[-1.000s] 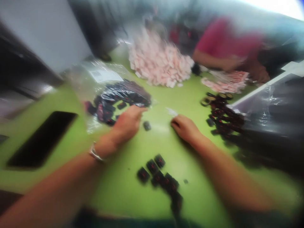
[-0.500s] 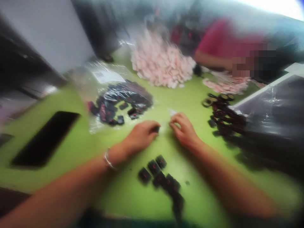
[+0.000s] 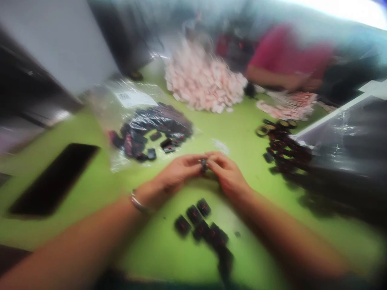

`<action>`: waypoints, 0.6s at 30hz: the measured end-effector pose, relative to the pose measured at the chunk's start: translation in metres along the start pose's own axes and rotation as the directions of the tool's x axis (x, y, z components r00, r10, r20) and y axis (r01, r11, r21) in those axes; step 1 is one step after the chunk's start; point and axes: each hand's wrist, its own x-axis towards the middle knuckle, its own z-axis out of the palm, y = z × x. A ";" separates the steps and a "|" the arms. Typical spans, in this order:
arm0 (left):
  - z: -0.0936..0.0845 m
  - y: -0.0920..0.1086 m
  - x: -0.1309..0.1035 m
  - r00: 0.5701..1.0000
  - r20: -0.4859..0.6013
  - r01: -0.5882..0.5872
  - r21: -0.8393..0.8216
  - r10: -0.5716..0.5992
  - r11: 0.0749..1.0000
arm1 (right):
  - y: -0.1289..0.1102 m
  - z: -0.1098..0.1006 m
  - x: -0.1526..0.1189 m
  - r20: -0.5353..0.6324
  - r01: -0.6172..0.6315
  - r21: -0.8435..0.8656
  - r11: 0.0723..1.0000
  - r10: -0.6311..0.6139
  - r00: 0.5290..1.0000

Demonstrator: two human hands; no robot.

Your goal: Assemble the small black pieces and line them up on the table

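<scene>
Between the fingertips of both hands sits a small dark part (image 3: pixel 203 164), mostly covered by the fingers. My left hand (image 3: pixel 181 171), with a bracelet at its wrist, pinches it from the left. From the other side my right hand (image 3: pixel 226 171) touches it with closed fingertips; whether a smaller piece is in them I cannot make out. Just beyond the hands lies a little pile of tiny white pieces (image 3: pixel 220 146). Nearer to me, several black square parts with red marks (image 3: pixel 193 214) lie in a loose cluster on the green table (image 3: pixel 145 245).
A clear plastic bag (image 3: pixel 117 155) of black parts lies at left, beside a dark flat rectangle (image 3: pixel 54 179). Pale pink pieces (image 3: pixel 208 86) are heaped at the back. Dark parts and rings (image 3: pixel 284 147) adjoin a grey plastic-covered box (image 3: pixel 350 137). A person in pink (image 3: pixel 284 56) works opposite.
My right hand has moved left from the white pieces to meet my left hand at the dark part. The white pile now shows uncovered.
</scene>
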 end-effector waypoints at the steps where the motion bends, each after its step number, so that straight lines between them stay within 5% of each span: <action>1: 0.000 0.000 0.000 1.000 0.002 -0.010 0.014 0.010 1.000 | 0.000 0.001 0.000 0.009 -0.006 0.009 1.000 0.006 1.000; 18: -0.004 -0.006 0.000 0.999 -0.037 -0.036 0.048 0.038 0.998 | -0.002 0.006 -0.002 -0.041 0.040 -0.116 0.992 -0.045 0.998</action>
